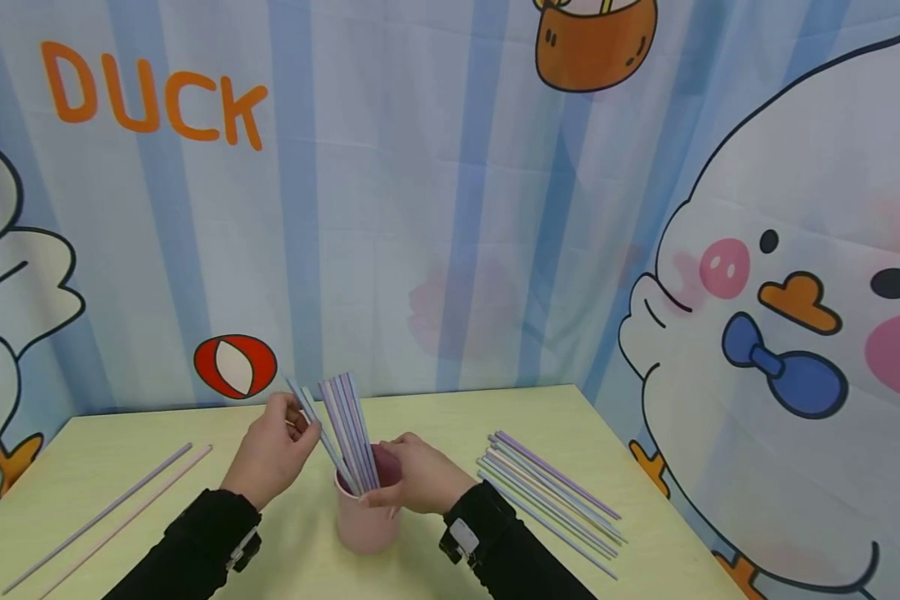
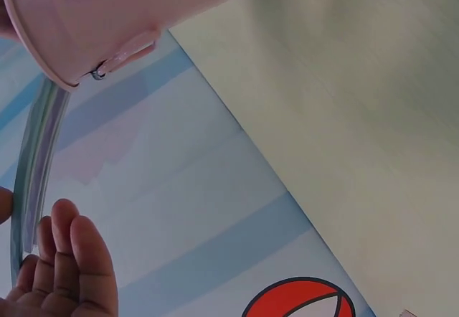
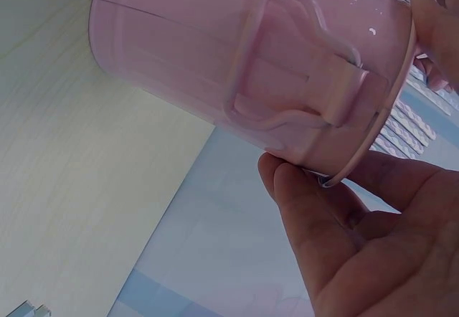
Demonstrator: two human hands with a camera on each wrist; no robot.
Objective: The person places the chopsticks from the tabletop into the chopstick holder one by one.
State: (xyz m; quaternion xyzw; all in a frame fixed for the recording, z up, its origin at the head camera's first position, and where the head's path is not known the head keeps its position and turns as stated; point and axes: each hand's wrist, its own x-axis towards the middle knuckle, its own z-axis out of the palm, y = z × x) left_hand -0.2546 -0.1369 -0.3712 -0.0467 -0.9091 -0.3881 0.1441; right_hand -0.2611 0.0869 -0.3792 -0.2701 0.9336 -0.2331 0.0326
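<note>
A pink metal bucket (image 1: 367, 527) with a small side handle (image 3: 247, 66) stands upright on the table. Several thin pastel sticks (image 1: 348, 425) lean to the left inside it, their upper ends fanned above the rim. My right hand (image 1: 423, 473) grips the bucket's rim, thumb at the near side and fingers at the far side. To the left of the bucket, my left hand (image 1: 277, 446) pinches a few bluish sticks (image 1: 311, 410), whose lower ends are in the bucket. In the left wrist view these sticks (image 2: 39, 159) run from the bucket mouth to the fingers.
More pastel sticks (image 1: 551, 496) lie side by side in a loose group at the right of the pale wooden table (image 1: 435, 562). Two sticks, one purple (image 1: 97, 518) and one pink (image 1: 131, 518), lie at the left. A printed curtain (image 1: 390, 208) hangs behind.
</note>
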